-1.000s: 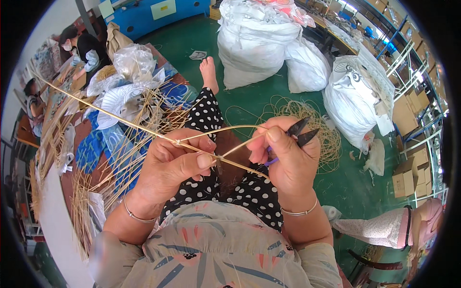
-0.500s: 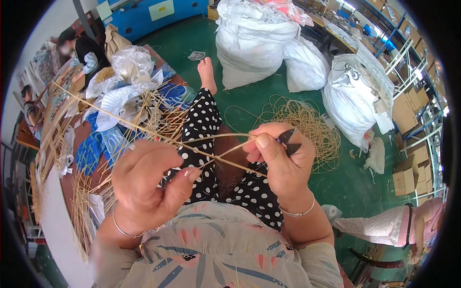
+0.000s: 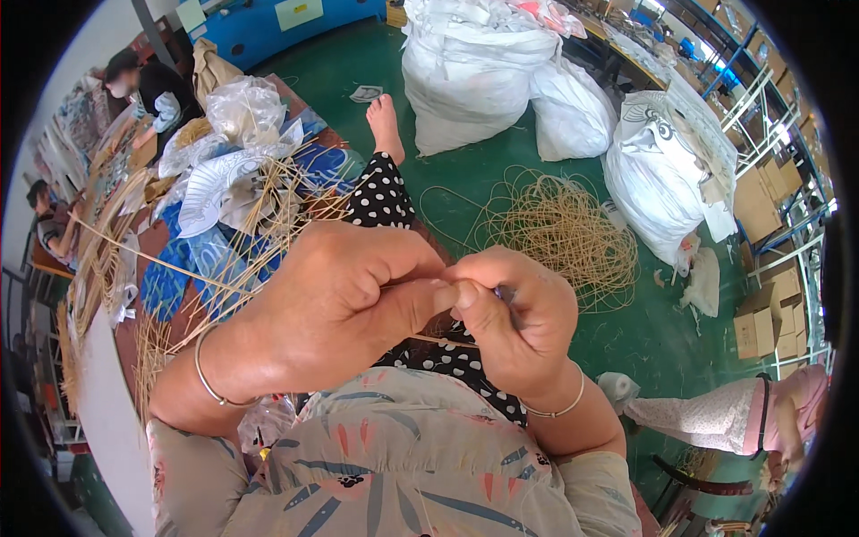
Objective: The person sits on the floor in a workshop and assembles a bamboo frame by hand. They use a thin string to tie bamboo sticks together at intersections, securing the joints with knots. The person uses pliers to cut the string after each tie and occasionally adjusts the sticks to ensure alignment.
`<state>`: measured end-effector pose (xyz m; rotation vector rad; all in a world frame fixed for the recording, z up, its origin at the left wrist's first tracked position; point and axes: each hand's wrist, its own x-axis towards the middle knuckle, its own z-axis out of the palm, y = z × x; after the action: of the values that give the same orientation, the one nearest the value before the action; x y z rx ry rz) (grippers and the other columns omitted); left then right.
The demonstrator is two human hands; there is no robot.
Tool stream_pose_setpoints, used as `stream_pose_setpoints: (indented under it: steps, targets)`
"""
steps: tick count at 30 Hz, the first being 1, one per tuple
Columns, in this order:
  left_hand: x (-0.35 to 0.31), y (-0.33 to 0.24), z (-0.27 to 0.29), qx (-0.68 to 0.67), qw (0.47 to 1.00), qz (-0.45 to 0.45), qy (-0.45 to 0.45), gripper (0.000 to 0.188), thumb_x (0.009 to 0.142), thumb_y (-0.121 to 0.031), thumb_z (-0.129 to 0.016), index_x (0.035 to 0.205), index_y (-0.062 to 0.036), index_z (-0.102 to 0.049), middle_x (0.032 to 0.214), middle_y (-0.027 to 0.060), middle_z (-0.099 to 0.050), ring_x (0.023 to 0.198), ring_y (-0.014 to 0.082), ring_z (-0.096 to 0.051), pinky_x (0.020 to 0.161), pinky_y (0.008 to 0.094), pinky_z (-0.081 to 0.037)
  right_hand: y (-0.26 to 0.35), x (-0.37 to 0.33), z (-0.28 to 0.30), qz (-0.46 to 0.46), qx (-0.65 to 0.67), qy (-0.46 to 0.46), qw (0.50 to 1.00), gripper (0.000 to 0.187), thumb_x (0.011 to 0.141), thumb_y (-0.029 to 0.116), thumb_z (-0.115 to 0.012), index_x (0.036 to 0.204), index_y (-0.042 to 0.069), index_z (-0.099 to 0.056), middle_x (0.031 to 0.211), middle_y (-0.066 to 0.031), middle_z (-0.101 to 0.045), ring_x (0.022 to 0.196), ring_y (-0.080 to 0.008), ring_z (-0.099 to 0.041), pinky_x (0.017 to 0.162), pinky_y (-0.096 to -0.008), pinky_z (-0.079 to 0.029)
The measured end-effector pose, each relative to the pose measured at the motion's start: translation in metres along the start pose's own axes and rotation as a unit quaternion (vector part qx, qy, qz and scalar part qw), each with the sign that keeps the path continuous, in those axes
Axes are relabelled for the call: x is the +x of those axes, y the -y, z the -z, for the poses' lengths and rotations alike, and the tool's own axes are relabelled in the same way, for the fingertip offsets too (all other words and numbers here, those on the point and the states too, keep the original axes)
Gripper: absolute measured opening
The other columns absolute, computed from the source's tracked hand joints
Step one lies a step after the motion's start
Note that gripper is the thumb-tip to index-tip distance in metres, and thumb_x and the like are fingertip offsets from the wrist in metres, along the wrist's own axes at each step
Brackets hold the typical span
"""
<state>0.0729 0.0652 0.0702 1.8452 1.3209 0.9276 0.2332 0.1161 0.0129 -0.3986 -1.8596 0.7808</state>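
My left hand (image 3: pixel 349 304) reaches across to the centre, its thumb and fingers closed in a pinch. Fingertip to fingertip with it, my right hand (image 3: pixel 519 318) pinches too. A thin tan bamboo strip (image 3: pixel 161 255) runs from the far left to behind my left hand. Another stretch shows beneath the hands, above my black polka-dot trousers (image 3: pixel 380 197). The point where the strips meet the fingers is hidden. Within my right palm a small dark object (image 3: pixel 506 294) shows, mostly covered by the fingers; its kind I cannot make out.
A table on the left bears bamboo sticks (image 3: pixel 268 210), printed paper (image 3: pixel 210 192) and blue bags (image 3: pixel 170 277). A tangled coil of strips (image 3: pixel 564 237) lies on the green floor. White sacks (image 3: pixel 474 80) stand beyond. One person (image 3: pixel 161 94) sits far left; another (image 3: pixel 707 421) is at right.
My left hand has moved right and closed, meeting my right hand. The crossed strips that were visible between the hands are now mostly covered. The dark object in my right hand shows less.
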Motion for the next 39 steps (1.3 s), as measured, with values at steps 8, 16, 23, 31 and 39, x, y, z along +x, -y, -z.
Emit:
stream_pose_setpoints:
  steps: [8,16,23,31,39]
  targets:
    - [-0.005,0.001,0.001,0.045,0.998,-0.034,-0.005,0.005,0.076,-0.004,-0.061,0.077,0.0004,-0.059,0.063,0.0055,-0.055,0.055,0.0116,-0.051,0.050,0.0236,-0.039,0.007,0.000,0.000,0.021,-0.055,-0.018,0.998,0.011,0.072,0.001,-0.060,0.081,0.004,-0.055,0.062,-0.0086,-0.052,0.052,-0.0236,-0.051,0.047,-0.0302,-0.039]
    - [-0.007,0.000,0.000,0.045,0.997,-0.061,-0.030,0.005,0.075,-0.004,-0.063,0.077,-0.0003,-0.060,0.065,0.0055,-0.057,0.056,0.0129,-0.051,0.051,0.0241,-0.038,0.009,-0.006,0.007,-0.141,0.116,0.008,0.983,0.006,0.079,0.005,-0.056,0.084,0.001,-0.057,0.064,-0.0018,-0.055,0.055,-0.0047,-0.047,0.049,-0.0204,-0.037]
    - [-0.008,0.006,-0.005,0.025,0.991,-0.106,-0.074,0.005,0.074,0.000,-0.061,0.076,-0.0020,-0.058,0.061,0.0072,-0.053,0.052,0.0186,-0.050,0.047,0.0277,-0.038,0.011,-0.004,0.011,-0.171,0.193,0.009,0.966,0.008,0.080,0.002,-0.055,0.087,0.000,-0.057,0.067,0.0004,-0.054,0.057,-0.0014,-0.045,0.049,-0.0172,-0.035]
    - [-0.009,0.004,-0.004,0.040,0.993,-0.098,-0.052,0.005,0.074,-0.002,-0.062,0.078,-0.0005,-0.059,0.065,0.0060,-0.057,0.055,0.0142,-0.051,0.051,0.0250,-0.038,0.012,0.001,0.011,-0.136,0.175,0.041,0.974,0.007,0.077,-0.001,-0.057,0.084,0.001,-0.056,0.067,0.0020,-0.051,0.057,-0.0010,-0.043,0.048,-0.0167,-0.034]
    - [-0.008,0.001,-0.005,0.020,0.996,-0.080,-0.030,0.006,0.074,0.000,-0.061,0.079,0.0000,-0.059,0.066,0.0072,-0.058,0.056,0.0152,-0.053,0.051,0.0247,-0.039,0.011,0.003,0.013,-0.075,0.083,0.049,0.992,0.010,0.073,-0.003,-0.058,0.081,0.003,-0.055,0.064,-0.0034,-0.051,0.053,-0.0083,-0.046,0.047,-0.0213,-0.036]
